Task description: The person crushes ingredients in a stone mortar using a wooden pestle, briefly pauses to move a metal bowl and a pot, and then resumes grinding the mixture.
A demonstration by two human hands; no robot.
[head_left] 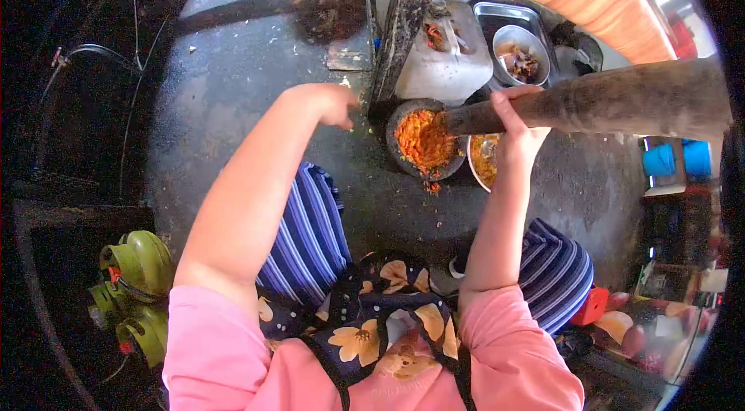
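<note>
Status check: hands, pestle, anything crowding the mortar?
Right hand gripping wooden pestle. Left hand off it, seemingly empty. Pestle slanted, lower end at orange mash in mortar. Bowl close beside mortar, partly hidden by right hand.

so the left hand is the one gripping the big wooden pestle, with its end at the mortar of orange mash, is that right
Not quite: the head view shows the right hand gripping the big wooden pestle. Its end is indeed at the mortar of orange mash.
</note>
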